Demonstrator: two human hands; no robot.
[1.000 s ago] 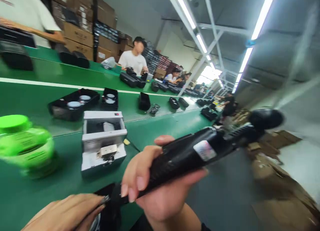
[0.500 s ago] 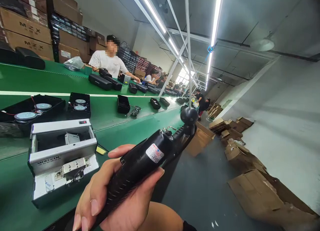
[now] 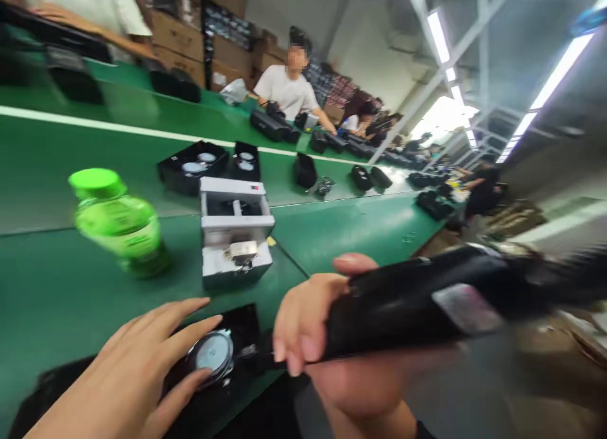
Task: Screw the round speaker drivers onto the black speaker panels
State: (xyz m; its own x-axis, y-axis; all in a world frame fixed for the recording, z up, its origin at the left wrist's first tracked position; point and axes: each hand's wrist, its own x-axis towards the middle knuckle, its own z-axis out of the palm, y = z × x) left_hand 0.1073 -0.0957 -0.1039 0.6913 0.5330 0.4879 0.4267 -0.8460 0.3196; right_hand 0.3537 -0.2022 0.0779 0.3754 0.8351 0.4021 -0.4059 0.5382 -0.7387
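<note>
My right hand (image 3: 310, 319) is wrapped around a black electric screwdriver (image 3: 398, 306), which has a white label and is blurred by motion. Its tip end points left and down, close to a round speaker driver (image 3: 217, 352) with a pale back. The driver lies in a black speaker housing (image 3: 241, 322) at the front edge of the bench. Over that housing, my left hand (image 3: 137, 363) has its fingers stretched and apart. Its thumb and index finger reach the driver's rim; whether they press on it I cannot tell.
A green bottle (image 3: 118, 227) stands on the green bench (image 3: 33, 274) at left. Beside it sits a white and grey machine (image 3: 237, 227). Behind are black housings with drivers (image 3: 194, 167). A co-worker in white (image 3: 287, 94) works across the bench.
The view has swung left, bringing the bottle, my left hand and the front housing into sight. The screwdriver, still in my right hand, now lies nearer level, its tip by the driver.
</note>
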